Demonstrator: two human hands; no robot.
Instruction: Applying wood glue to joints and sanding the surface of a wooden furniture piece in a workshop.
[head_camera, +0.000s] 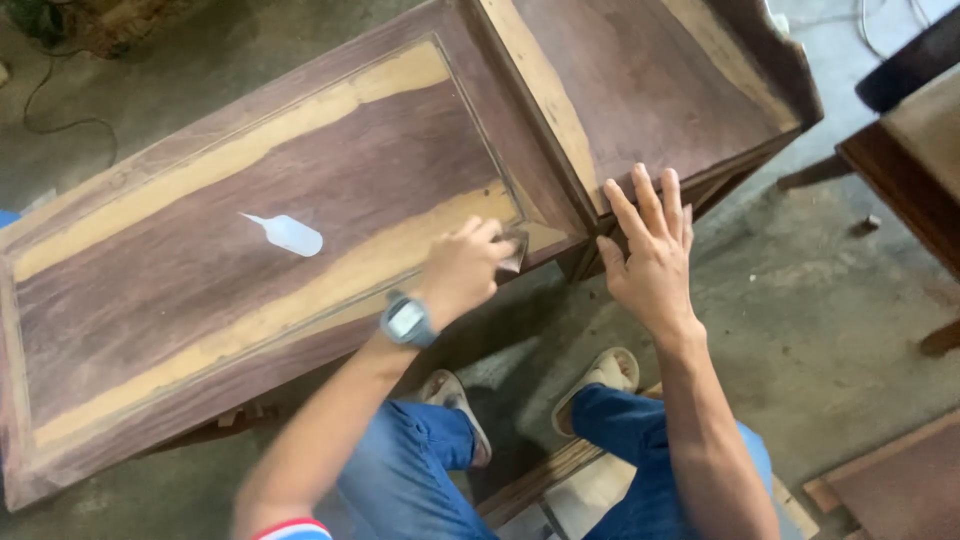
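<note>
While the right hand (652, 262) lies flat, fingers spread, on the brown wooden cabinet (300, 240), the left hand (462, 272) pinches a small dark sanding scrap (512, 250) at the panel corner, apparently mid-sanding, needing steady strokes.

Small white squeeze bottle (287, 234) lying on wooden cabinet panel (200, 300); pale rectangular watch screen (405, 319) on left wrist.

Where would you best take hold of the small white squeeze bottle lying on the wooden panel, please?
Grip the squeeze bottle around its wide rounded body, coming down from above. It lies flat on the wooden panel with its thin nozzle pointing up-left; the nozzle looks too slim to pinch securely, and nothing crowds the body.
</note>
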